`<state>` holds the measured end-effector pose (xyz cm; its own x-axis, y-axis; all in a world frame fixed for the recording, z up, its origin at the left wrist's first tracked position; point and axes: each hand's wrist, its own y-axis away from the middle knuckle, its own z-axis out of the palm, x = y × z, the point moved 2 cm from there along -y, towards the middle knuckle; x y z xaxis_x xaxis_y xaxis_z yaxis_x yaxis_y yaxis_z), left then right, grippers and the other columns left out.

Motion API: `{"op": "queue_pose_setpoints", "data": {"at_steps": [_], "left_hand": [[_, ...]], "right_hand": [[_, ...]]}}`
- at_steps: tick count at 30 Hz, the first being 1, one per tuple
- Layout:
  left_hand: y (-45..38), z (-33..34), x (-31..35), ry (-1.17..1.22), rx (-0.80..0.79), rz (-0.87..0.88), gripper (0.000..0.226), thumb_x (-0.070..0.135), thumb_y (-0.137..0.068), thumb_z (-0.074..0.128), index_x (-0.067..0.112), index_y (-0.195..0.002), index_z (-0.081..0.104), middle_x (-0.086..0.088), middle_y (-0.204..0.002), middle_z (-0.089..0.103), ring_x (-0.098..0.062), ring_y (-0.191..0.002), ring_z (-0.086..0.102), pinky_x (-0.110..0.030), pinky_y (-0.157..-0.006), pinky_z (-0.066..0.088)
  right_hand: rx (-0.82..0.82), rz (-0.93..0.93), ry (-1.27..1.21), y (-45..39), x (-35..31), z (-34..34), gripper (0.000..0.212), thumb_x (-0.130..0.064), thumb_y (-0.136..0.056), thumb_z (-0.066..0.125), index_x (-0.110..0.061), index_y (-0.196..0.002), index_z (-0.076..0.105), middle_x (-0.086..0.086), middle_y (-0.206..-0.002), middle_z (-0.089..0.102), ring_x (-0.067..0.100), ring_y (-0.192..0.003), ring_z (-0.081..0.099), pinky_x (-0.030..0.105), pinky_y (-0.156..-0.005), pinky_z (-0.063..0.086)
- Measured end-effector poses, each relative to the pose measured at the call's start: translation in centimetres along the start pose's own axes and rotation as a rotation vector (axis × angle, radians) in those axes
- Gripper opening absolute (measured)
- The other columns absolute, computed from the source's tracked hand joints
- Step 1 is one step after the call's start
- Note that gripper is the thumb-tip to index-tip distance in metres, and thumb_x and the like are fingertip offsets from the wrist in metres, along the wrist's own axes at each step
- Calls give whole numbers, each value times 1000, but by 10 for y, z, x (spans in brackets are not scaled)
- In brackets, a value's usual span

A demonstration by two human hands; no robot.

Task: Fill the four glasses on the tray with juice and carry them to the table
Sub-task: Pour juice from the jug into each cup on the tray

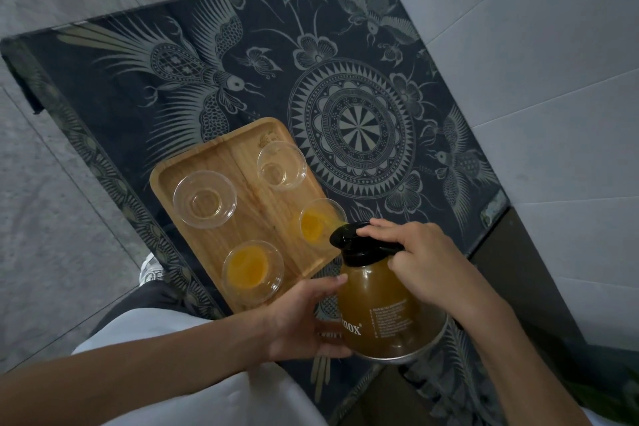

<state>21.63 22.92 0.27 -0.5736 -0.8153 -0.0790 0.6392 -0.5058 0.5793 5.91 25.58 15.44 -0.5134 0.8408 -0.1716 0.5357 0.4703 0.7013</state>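
A: What does the figure show at risk?

B: The jug [383,308], tilted toward the near-right glass [320,223], sends a thin stream of juice [337,227] from the spout just over that glass's rim. The stream enters close to the edge nearest the jug, so, in my judgement, a slightly steeper or shallower tilt could put juice on the wooden tray [242,197] or on the patterned tablecloth [363,86]. The glass also sits near the tray's right rim, which leaves little margin.

A: And the grip?

B: The right hand [420,259] is wrapped around the black handle, with its thumb lying on the black lid [352,235]. The left hand [304,318] is cupped against the jug's belly, fingers together and thumb spread. The jug looks full and heavy; a slip of the supporting palm could, I judge, swing the spout off target.

A: Anything else?

B: The tray overhangs nothing visible, but its near corner lies close to the table's edge beside the person's leg; a nudge could shift all the glasses.

A: Counts?

B: 1 tray, 1 jug, 2 hands, 4 glasses. Of these, 1 glass [252,268] at near left holds juice, 1 is being filled, and 2 stand empty: far left [204,199] and far right [281,166].
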Motion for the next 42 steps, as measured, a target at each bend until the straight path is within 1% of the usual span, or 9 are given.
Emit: {"op": "queue_pose_setpoints", "data": {"at_steps": [3,10,13,22,25,28,33,39,42], "left_hand": [[-1,0,-1,35,-16,-5,61,47,-89,70,22,-141,51,-23,-140,53,-41,-130,54,-48,-112,46],[0,-1,-2,10,-12,5,59,49,-89,71,21,-138,54,-24,-139,55,-42,-132,54,-50,-116,44],[4,1,-1,-6,2,8,51,48,-90,67,21,-132,57,-22,-132,59,-41,-130,55,-52,-119,40],[9,6,0,-59,-18,21,56,51,-90,65,20,-136,58,-20,-135,57,-41,-134,53,-53,-120,38],[12,9,0,-49,-28,16,50,50,-91,63,20,-131,60,-20,-128,60,-39,-128,57,-51,-120,38],[11,9,1,-49,-25,19,50,49,-90,64,21,-131,59,-21,-131,58,-38,-125,57,-50,-118,40],[9,9,1,-33,-22,20,57,49,-88,68,21,-136,56,-22,-137,55,-40,-128,56,-50,-115,45],[12,11,0,-28,-23,20,57,49,-88,69,22,-137,55,-23,-138,55,-41,-127,57,-48,-107,50],[13,11,-1,-49,-22,23,56,50,-90,66,22,-137,55,-22,-137,56,-40,-128,56,-49,-112,47]], "right_hand": [[0,6,7,1,-3,-2,74,-10,-72,43,-51,-131,59,-25,-146,50,16,-135,49,47,-111,41],[19,27,18,3,-9,-3,78,-18,-62,36,-53,-128,60,-27,-145,51,19,-132,51,49,-104,47],[26,32,16,4,-10,-3,80,-19,-60,34,-53,-128,61,-27,-145,51,19,-131,51,49,-103,48],[30,42,21,8,-9,-5,74,-11,-71,43,-52,-130,60,-26,-144,52,18,-132,51,48,-108,45],[23,38,27,8,-10,-6,73,-9,-73,44,-51,-130,60,-26,-145,52,18,-132,51,47,-108,45],[17,39,28,8,-11,-8,72,-6,-75,46,-50,-130,61,-25,-145,52,18,-131,52,45,-108,45],[38,28,24,10,-11,-8,74,-14,-68,40,-52,-129,61,-26,-144,53,18,-126,55,45,-101,51],[41,20,28,14,-10,-8,75,-9,-70,42,-53,-129,60,-26,-145,52,19,-129,53,46,-102,50],[50,12,18,17,-9,-9,76,-14,-67,39,-53,-128,61,-26,-144,53,18,-127,54,45,-100,51]]}}
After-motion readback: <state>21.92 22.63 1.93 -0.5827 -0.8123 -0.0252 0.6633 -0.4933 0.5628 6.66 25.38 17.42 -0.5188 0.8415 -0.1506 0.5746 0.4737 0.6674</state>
